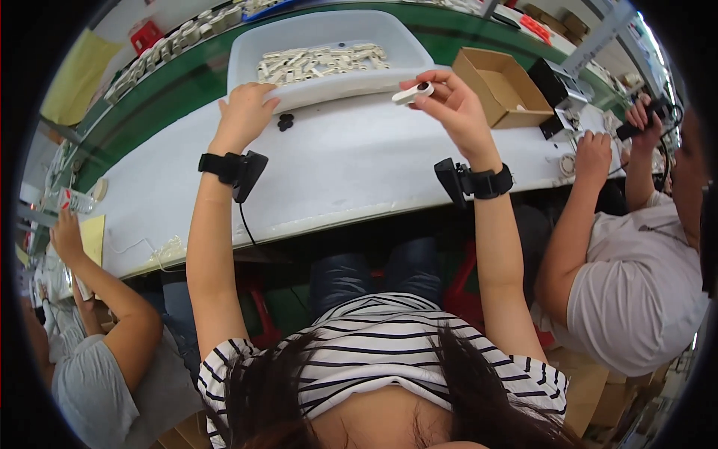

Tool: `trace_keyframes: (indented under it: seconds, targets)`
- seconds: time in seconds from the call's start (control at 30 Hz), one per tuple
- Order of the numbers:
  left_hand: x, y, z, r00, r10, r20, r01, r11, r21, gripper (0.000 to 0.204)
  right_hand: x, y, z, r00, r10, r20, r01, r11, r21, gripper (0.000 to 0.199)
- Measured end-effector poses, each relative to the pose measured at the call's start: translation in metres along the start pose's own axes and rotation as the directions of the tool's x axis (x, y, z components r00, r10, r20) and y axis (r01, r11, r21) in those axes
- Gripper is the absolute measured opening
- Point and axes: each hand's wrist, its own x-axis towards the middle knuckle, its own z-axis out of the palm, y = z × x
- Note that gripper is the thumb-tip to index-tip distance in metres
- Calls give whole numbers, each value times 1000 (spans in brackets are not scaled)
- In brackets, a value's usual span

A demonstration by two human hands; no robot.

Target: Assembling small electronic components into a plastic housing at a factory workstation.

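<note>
Pinched between the thumb and fingers of my right hand [460,112] is a small elongated white plastic part [407,95]. A dark round opening shows at its end nearest my fingers. My left hand [247,116] is at the near left corner of a translucent white bin [329,28]. Its thumb stands apart from its bent fingers, and it appears to hold no part; whether it touches the rim I cannot tell. Many similar white parts [321,63] lie heaped in the bin. Between my hands, nearer the left, several small round black pieces [286,122] sit together on the white tabletop [344,165].
An open cardboard box [501,82] stands right of the bin, beside a black device [557,86]. At right a co-worker's hands [594,153] are at the table, one holding a black tool [643,123]. Another person's hand [67,236] reaches in at left. Cables hang from my wrist straps.
</note>
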Motion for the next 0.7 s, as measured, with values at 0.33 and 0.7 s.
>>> trace_keyframes:
  seconds: [0.33, 0.7]
  targets:
    - [-33, 17, -24, 922, 155, -354, -180, 983, -41, 40, -80, 43, 5, 984, 174, -48, -170, 983, 74, 31]
    - [-82, 86, -66, 905, 120, -408, -275, 897, -346, 42, -95, 73, 14, 979, 183, -93, -188, 981, -54, 32]
